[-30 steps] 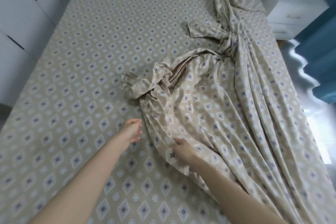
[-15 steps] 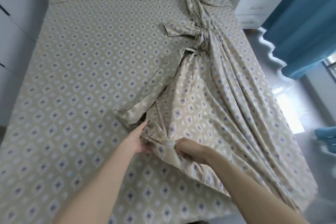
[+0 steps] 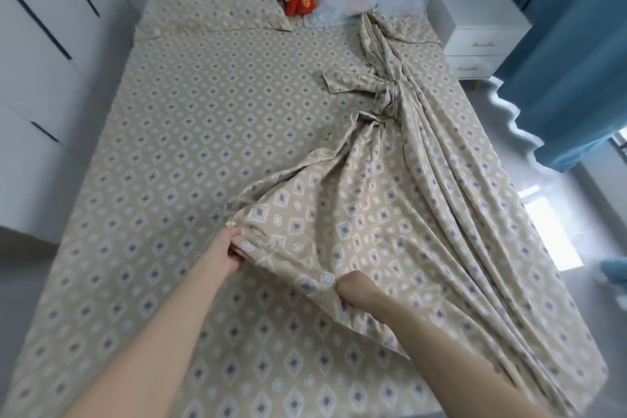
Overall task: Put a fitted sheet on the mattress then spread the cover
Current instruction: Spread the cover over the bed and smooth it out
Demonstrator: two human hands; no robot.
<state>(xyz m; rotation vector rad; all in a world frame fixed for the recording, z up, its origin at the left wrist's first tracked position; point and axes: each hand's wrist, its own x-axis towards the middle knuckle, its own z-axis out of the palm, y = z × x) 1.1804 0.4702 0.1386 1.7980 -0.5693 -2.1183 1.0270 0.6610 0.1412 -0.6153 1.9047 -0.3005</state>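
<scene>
Fingers (image 3: 235,253) of the left hand (image 3: 226,249) and of the right hand (image 3: 353,290) are curled tight on the cover's (image 3: 390,214) near hem, a short stretch of cloth between them. Since the sheet (image 3: 203,132) lies smooth from pillow (image 3: 210,7) to near edge, that step looks done, but the cover lies bunched and twisted along the right half, so spreading is barely begun. Bare sheet leftward leaves wide room; a wardrobe (image 3: 51,44) flanks the left edge, and a nightstand (image 3: 481,27) and curtain (image 3: 570,44) the right.
</scene>
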